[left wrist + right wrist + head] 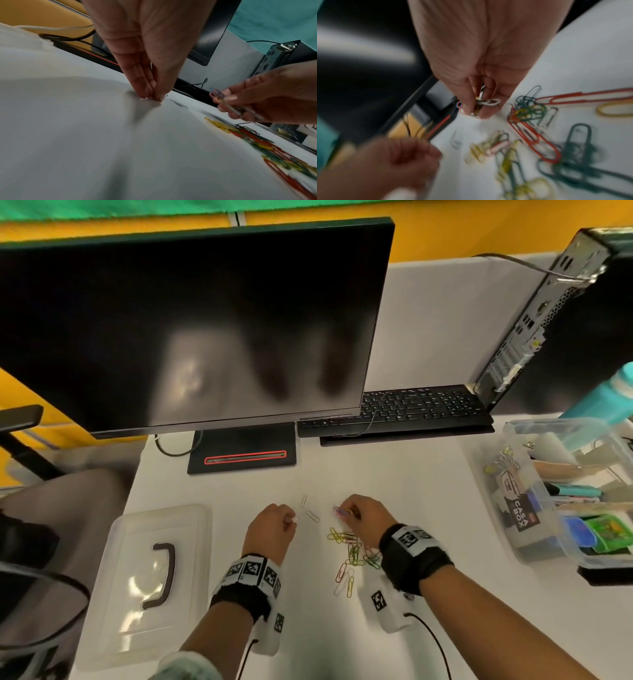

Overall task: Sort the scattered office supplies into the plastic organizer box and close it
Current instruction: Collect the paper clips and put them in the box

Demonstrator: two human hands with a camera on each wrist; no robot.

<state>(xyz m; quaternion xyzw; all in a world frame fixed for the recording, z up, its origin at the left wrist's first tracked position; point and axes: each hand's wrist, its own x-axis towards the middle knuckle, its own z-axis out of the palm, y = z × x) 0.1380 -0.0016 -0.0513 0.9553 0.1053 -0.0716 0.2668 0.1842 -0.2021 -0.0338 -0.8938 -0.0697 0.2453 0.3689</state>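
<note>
A pile of coloured paper clips lies on the white table between my hands. My right hand pinches a small bunch of clips just above the table, behind the pile. My left hand has its fingertips pressed together down on the table, pinching a white clip. Two loose white clips lie between the hands. The clear organizer box stands open at the right with pens and other supplies inside. Its clear lid with a dark handle lies at the left.
A large dark monitor on a black stand fills the back. Right of the stand sit a black keyboard and a computer tower. A teal bottle stands behind the box. A chair is off the table's left edge.
</note>
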